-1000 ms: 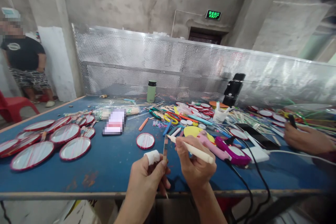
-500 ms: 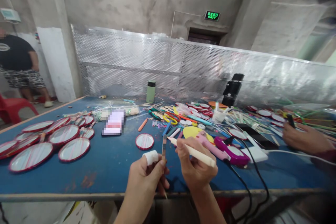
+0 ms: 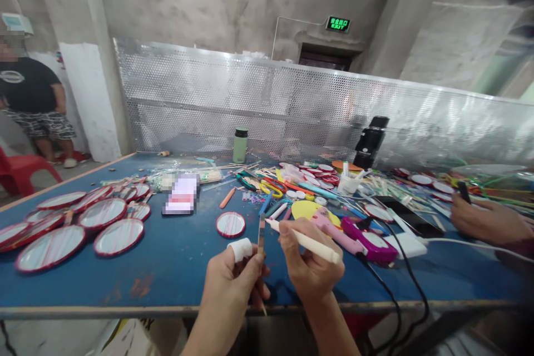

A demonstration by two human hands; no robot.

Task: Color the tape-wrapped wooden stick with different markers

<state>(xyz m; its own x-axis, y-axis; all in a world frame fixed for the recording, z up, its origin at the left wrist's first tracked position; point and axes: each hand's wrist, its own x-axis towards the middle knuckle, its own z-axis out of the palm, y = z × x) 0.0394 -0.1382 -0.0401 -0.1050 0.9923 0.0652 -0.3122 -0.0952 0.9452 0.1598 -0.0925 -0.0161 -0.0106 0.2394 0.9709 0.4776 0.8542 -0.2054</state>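
Note:
My left hand (image 3: pixel 236 278), with white tape wrapped around one finger, pinches a thin flat stick (image 3: pixel 261 240) that stands up from the fingers. The stick looks brown, with lighter bands along it. A cream marker pen (image 3: pixel 315 245) is in my right hand (image 3: pixel 315 267), gripped like a writing tool. Its tip points left and lies close beside the upper part of the stick; whether it touches I cannot tell. Beyond my left hand, a small round mirror (image 3: pixel 231 225) with a red rim lies on the blue table (image 3: pixel 175 272).
Several red-rimmed mirrors (image 3: pixel 102 213) are piled at left, near a phone (image 3: pixel 181 194). A green bottle (image 3: pixel 240 146) stands at the back. Markers, scissors, a pink glue gun (image 3: pixel 334 231) and a purple device (image 3: pixel 369 240) with cables crowd the right. Another person's hand (image 3: pixel 486 219) is at far right.
My hands keep almost the same pose, with the marker tip still beside the stick. The person standing in the left background has shifted slightly to the right.

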